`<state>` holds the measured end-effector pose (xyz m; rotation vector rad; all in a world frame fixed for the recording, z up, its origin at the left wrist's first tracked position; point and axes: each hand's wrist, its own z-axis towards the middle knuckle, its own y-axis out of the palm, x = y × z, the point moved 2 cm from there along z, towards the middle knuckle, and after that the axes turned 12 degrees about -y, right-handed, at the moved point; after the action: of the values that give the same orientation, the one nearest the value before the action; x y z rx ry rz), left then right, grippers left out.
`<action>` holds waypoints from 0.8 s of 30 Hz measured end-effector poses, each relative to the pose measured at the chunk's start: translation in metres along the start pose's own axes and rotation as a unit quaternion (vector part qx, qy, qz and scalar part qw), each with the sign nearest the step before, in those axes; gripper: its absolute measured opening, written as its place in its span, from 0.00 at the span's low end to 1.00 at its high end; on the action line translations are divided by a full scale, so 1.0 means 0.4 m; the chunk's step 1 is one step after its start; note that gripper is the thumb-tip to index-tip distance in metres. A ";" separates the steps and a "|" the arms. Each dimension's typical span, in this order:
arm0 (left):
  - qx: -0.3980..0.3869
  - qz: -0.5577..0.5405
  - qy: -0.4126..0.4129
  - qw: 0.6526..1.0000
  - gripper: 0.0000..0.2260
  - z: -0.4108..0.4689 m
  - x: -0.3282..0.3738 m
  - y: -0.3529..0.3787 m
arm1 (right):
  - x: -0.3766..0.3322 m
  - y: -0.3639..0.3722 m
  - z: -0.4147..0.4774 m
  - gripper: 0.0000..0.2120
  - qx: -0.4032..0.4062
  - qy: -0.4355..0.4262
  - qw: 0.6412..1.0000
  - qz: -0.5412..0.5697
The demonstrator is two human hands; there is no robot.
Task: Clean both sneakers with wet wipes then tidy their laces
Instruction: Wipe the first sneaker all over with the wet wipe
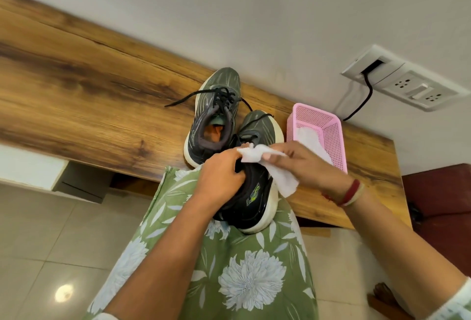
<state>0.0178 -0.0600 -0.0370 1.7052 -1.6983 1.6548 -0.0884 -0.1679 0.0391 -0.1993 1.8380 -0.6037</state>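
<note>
Left hand (pixel 221 174): fingers curl round the top rim of one sneaker (pixel 252 197) and hold it tight.
Right hand (pixel 303 164): pinches a white wet wipe (pixel 285 182), which hangs down by the shoe's white sole.
Held shoe: sits between the two hands, heel close to the person, toe pointing away past the fingers. Its long side faces the right hand, so that hand is the nearer one for wiping.
Next move, my guess: the right hand rubs the wipe along the sole, heel to toe.
Other sneaker (pixel 216 110): on the wooden table (pixel 76 90), just past the left hand, right beside the held shoe. Its black laces (pixel 224 96) lie loose — not tidy yet.
Pink basket (pixel 328 126): just past the right hand — more wipes (pixel 309 136) are inside.
</note>
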 end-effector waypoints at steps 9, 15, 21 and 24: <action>0.004 -0.010 0.000 1.000 0.26 0.010 -0.007 0.004 | 0.086 -0.108 -0.028 0.11 0.319 0.052 0.939 0.116; 0.013 -0.006 0.002 1.000 0.26 0.012 -0.008 0.004 | 0.096 0.091 -0.068 0.18 0.142 -0.038 0.977 -0.152; 0.013 -0.013 0.000 1.000 0.26 0.011 -0.009 0.006 | 0.079 0.081 -0.085 0.18 0.133 -0.104 0.972 -0.164; 0.012 -0.009 -0.001 1.000 0.26 0.011 -0.007 0.007 | 0.112 0.050 -0.061 0.20 0.093 -0.063 0.961 -0.253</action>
<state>0.0188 -0.0627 -0.0423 1.7293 -1.6656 1.6710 -0.1235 -0.1622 -0.0026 -0.5772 1.5969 -1.0880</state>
